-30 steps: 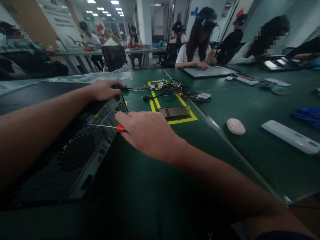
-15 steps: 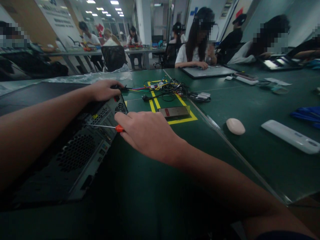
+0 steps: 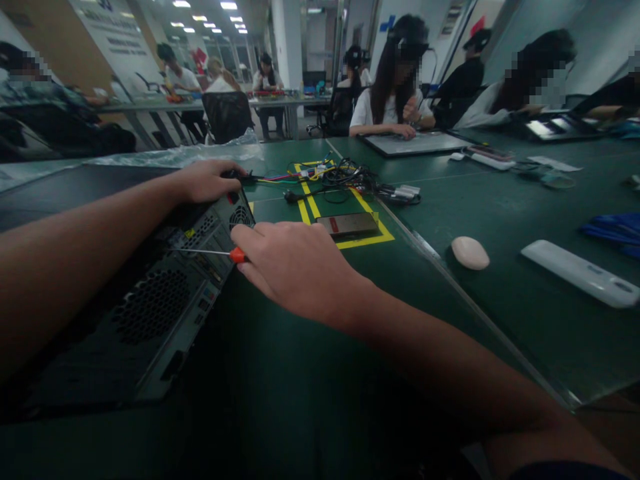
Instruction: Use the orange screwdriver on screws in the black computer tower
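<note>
A black desktop computer case [image 3: 155,303] lies on the table at the left, tilted. Its rear panel, with a round vent grille and port slots, faces me. At its far upper corner my left hand [image 3: 213,180] is closed on the case edge, with something black between thumb and fingers. A screwdriver [image 3: 238,255] with an orange-red handle is gripped in my right hand [image 3: 300,267]. Its thin metal shaft points left, and the tip meets the rear panel near a yellow label [image 3: 189,233]. What lies right under the tip is too dark to make out.
Beyond my hands lie tangled cables [image 3: 350,177] and a dark phone-like slab [image 3: 349,224] inside yellow tape [image 3: 367,241]. To the right are a pale mouse [image 3: 470,253], a long white device [image 3: 580,272] and blue cloth [image 3: 613,230]. A co-worker [image 3: 395,107] sits across the table.
Both hands, the screwdriver and the case stay almost where they were. Across the table, the co-worker's raised hand has shifted slightly.
</note>
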A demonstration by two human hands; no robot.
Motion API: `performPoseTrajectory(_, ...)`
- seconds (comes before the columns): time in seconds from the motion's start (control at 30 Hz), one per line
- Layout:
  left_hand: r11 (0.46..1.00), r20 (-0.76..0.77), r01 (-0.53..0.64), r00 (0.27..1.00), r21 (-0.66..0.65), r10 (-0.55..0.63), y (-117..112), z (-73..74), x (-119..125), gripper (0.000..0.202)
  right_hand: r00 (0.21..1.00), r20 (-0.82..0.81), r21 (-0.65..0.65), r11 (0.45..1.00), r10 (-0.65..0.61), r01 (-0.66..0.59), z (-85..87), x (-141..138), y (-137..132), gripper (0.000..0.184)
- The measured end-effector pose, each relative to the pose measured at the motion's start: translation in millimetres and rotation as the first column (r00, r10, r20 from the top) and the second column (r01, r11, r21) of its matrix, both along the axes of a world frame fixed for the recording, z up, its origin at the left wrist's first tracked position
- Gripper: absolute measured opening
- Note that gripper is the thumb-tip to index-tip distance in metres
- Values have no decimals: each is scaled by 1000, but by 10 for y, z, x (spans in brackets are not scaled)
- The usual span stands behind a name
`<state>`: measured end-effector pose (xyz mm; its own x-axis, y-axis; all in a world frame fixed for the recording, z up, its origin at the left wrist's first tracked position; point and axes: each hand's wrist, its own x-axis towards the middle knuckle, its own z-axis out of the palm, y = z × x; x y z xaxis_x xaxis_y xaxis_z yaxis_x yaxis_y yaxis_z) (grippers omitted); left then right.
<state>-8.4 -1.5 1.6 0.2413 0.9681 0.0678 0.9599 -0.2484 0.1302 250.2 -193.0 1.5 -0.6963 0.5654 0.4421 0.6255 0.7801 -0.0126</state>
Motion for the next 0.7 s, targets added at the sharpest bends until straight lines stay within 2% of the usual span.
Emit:
performPoseTrajectory(0.27,1000,-7,14,1000,17,-13,-5,0,-7,67,1000,-16,-82,996,-22,21,2,-22,7,37)
performPoseTrajectory(0.37,1000,-17,20,1000,10,-20,8,1,-16,67,1000,-27,-103,995,-7,4,-11,-20,15,34)
performPoseTrajectory(0.47,1000,-29,21,999,0,-21,10,6,-17,68,1000,-21,-74,997,18,-20,-27,-8,23,36)
performPoseTrajectory(0.57,1000,-26,13,1000,2,-13,11,9,-16,67,1000,0,-32,999,9,-9,-45,1,42,28)
performPoseTrajectory(0.7,1000,-24,16,1000,4,-16,7,14,-4,67,1000,10,0,1000,0,0,-64,2,73,31)
